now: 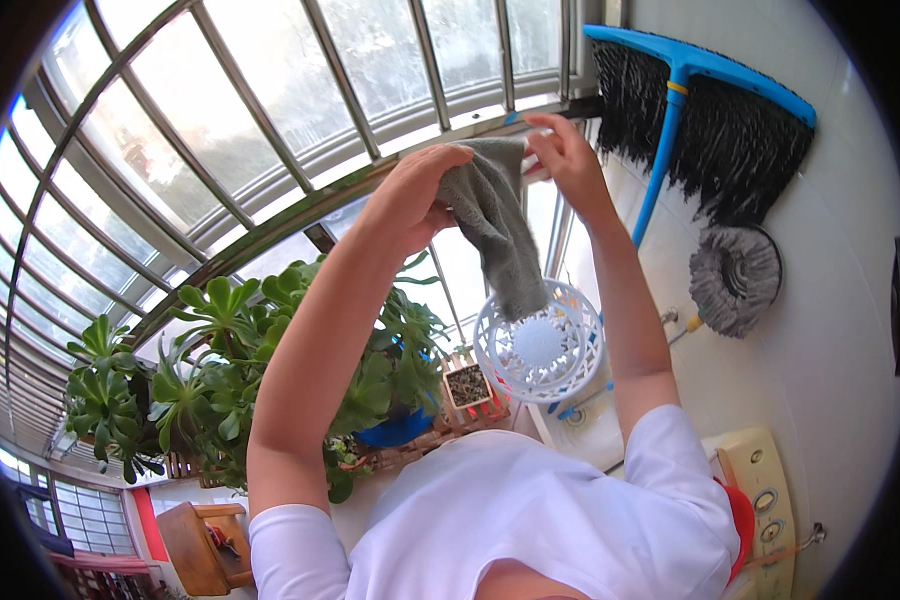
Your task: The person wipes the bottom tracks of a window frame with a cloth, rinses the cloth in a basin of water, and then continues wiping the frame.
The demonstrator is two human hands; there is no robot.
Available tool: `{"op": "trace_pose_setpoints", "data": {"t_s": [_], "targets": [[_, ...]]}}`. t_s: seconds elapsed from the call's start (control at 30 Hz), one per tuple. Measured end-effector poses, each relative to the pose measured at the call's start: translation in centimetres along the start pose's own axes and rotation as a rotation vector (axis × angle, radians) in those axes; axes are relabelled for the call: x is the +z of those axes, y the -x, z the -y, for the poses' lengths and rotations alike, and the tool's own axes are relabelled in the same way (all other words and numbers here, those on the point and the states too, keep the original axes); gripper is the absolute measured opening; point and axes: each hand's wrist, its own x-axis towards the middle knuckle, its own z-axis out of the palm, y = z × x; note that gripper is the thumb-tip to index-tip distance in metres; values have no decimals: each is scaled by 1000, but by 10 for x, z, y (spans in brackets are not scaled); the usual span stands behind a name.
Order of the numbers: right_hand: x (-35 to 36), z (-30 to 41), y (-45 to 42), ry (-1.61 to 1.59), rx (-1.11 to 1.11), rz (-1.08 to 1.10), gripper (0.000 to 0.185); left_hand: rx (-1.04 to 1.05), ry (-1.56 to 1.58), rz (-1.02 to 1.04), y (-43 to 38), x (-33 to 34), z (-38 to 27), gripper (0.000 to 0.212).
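A grey-green cloth (499, 225) hangs between my raised hands in front of the barred window. My left hand (420, 191) grips its upper left edge between thumb and fingers. At the cloth's upper right corner is my right hand (562, 157), fingers bent; whether they pinch the fabric cannot be made out. The cloth's lower end overlaps the rim area of a white openwork plastic basket (538, 343) in this view. What holds the basket up is hidden.
Succulent plants (217, 360) crowd the left side, with a small square pot (468, 385) beside them. A blue broom (690, 60) and a grey mop head (735, 277) are against the right wall. A washing machine panel (765, 510) is at lower right, a wooden stool (191, 551) at lower left.
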Motion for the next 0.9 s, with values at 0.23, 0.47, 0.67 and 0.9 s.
{"op": "trace_pose_setpoints", "data": {"t_s": [0.23,0.47,0.67,0.9], "targets": [[32,4,46,-555,321,260,57,130,122,-37,-26,0,-3,26],[65,-39,2,-1157,217,59,31,266,-711,70,-37,-11,-35,41],[18,-29,-92,-1052,57,-369,23,1024,-1512,-1177,-57,-161,-116,69],[43,29,-238,-978,-199,-642,22,451,-901,-1044,-97,-209,-133,48]]}}
